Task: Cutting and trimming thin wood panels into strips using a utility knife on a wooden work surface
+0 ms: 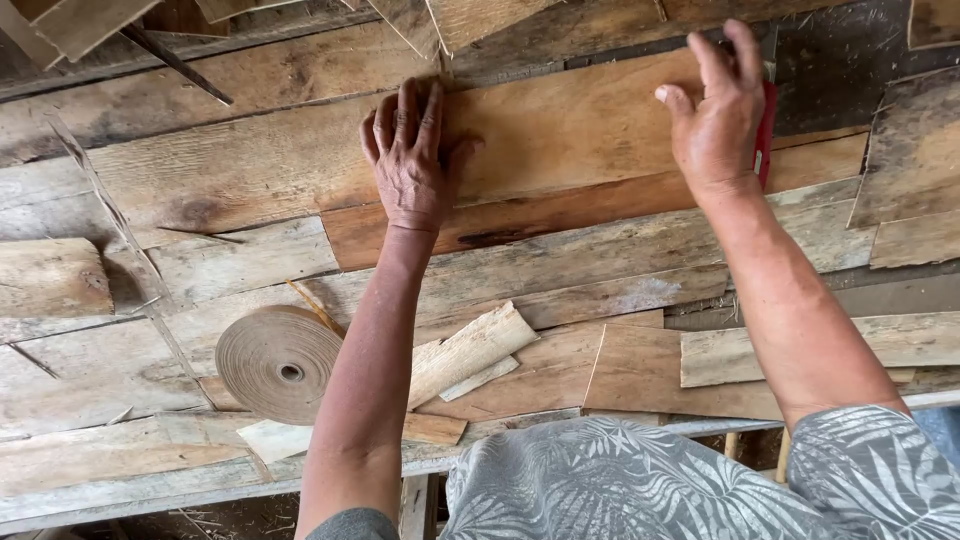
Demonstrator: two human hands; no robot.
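— What are your hands doing?
— Your left hand (407, 160) lies flat, grip released, fingers spread on the veneer sheet (570, 125). Your right hand (718, 110), at the sheet's right end, has its grip half closed on a red tool (766, 130).
— And the sheet?
— Thin, reddish-brown, flat on the desk (120, 450). A tape roll (280, 362) stands well below it, near the desk's front edge.
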